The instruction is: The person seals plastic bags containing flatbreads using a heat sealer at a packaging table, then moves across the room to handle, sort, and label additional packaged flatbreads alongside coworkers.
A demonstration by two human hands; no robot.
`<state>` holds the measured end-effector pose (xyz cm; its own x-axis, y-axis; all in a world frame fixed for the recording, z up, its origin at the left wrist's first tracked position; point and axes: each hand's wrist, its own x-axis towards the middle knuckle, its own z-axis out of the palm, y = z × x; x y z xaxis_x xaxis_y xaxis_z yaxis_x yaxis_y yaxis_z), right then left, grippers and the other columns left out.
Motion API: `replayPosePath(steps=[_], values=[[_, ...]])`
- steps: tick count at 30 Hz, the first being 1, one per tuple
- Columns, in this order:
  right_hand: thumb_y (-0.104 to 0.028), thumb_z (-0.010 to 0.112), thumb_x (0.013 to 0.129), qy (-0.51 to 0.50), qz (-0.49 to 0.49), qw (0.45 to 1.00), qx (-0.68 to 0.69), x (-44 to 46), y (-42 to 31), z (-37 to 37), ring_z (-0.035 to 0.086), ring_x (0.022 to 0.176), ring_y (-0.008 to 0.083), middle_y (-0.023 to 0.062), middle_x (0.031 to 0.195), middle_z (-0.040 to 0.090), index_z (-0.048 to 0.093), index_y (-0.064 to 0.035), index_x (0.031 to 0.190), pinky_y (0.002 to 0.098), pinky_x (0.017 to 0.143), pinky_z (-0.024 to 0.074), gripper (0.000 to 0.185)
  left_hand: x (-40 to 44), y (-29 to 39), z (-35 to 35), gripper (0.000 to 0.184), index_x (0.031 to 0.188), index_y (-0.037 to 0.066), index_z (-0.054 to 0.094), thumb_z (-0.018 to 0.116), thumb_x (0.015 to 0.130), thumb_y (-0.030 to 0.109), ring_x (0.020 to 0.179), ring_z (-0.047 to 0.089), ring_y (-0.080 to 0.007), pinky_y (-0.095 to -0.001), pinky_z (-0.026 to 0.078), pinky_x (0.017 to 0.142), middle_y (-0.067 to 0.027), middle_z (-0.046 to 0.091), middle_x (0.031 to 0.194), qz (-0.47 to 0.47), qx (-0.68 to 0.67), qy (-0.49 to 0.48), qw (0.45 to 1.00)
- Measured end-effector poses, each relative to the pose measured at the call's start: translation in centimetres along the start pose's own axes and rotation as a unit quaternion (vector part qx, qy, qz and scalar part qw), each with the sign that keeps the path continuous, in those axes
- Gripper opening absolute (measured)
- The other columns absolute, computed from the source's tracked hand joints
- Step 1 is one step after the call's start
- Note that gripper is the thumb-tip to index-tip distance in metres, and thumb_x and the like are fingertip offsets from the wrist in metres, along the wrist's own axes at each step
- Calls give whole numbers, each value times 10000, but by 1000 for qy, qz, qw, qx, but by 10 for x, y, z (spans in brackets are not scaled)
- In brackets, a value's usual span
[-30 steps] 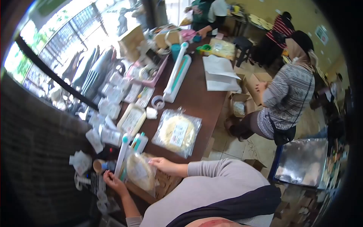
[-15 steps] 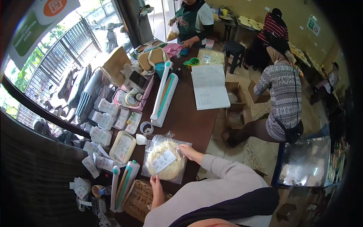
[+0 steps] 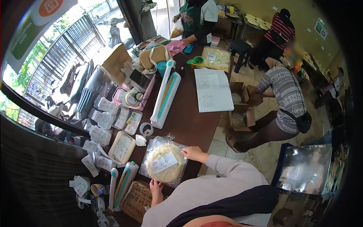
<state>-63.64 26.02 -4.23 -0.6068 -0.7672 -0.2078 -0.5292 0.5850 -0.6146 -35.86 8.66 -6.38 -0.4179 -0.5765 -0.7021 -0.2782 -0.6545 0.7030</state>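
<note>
A clear plastic bag (image 3: 180, 174) lies on the brown table with a round, pale, flat food (image 3: 176, 172) inside, perhaps a dough base. A white printed label (image 3: 164, 162) sits across its middle. My right hand (image 3: 194, 153) pinches the bag's right edge, fingers closed. At the lower edge, my left hand (image 3: 155, 187) has its fingers curled against the plastic, gripping it. Just below and left is a cardboard box (image 3: 133, 200) with handwriting, beside a small white and teal heat sealer (image 3: 124, 185).
A larger sealer (image 3: 165, 99) lies up the table, near an open notebook (image 3: 214, 90). Label trays (image 3: 123, 147), a tape roll (image 3: 146, 129) and a pink basket (image 3: 140, 104) line the left. One person (image 3: 289, 96) bends over floor boxes (image 3: 242, 118); another (image 3: 193, 22) stands at the far end.
The bag has shifted slightly left in view, and my right hand's fingers have closed more at its edge. The person by the boxes has bent lower and reaches into them.
</note>
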Motion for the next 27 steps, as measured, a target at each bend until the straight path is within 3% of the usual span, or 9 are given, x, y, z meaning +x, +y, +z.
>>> replayPosePath(steps=[9,13,15,16,19,22,25,27], values=[[-329,501,833,-37,-39,996,64,1,-5,-23,629,741,363,155,763,654,643,-114,794,477,668,485,261,-24,42,21,348,1230,38,398,449,991,286,766,650,-185,-299,557,657,-109,576,1056,13,43,4,999],[-341,492,849,-73,-22,993,85,0,-21,-42,625,784,361,158,801,653,639,-115,806,473,678,481,273,-24,43,23,368,1250,43,401,455,989,297,739,636,-161,-300,554,654,-100,589,1022,20,33,-22,999],[-352,477,865,-11,-16,997,80,-4,-28,-46,628,793,355,140,803,658,630,-119,804,472,678,482,286,-24,39,21,377,1253,45,405,461,988,307,720,628,-153,-300,553,653,-98,587,1031,27,16,-34,999],[-350,472,869,-43,-3,998,50,-2,-22,-43,631,800,351,134,814,661,629,-118,809,473,680,485,287,-26,38,23,383,1246,46,417,466,985,322,705,619,-164,-300,553,664,-95,587,1040,24,-9,-33,999],[-358,495,881,-77,8,996,-43,0,0,-44,638,816,336,122,851,669,617,-111,861,476,670,484,276,-32,35,25,402,1267,51,398,418,999,350,869,588,-201,-349,521,784,-120,537,1171,-14,25,-38,999],[-361,523,886,-52,14,997,-56,0,0,-45,637,809,331,117,833,665,588,-110,885,473,658,479,259,-38,27,19,354,1069,33,514,425,996,367,878,601,-205,-364,521,785,-115,576,1115,-20,52,-56,997],[-353,540,889,-7,17,999,-29,-5,-6,-53,639,791,325,109,811,660,561,-109,891,462,651,481,244,-44,18,6,438,755,41,523,430,992,397,834,618,-211,-365,521,764,-121,631,979,-1,72,-92,993],[-342,540,892,24,10,1000,-12,-5,-17,-58,640,782,320,104,806,658,549,-112,892,454,649,484,231,-50,17,4,497,631,67,454,435,988,414,802,627,-214,-361,519,749,-122,646,893,4,88,-99,991]])
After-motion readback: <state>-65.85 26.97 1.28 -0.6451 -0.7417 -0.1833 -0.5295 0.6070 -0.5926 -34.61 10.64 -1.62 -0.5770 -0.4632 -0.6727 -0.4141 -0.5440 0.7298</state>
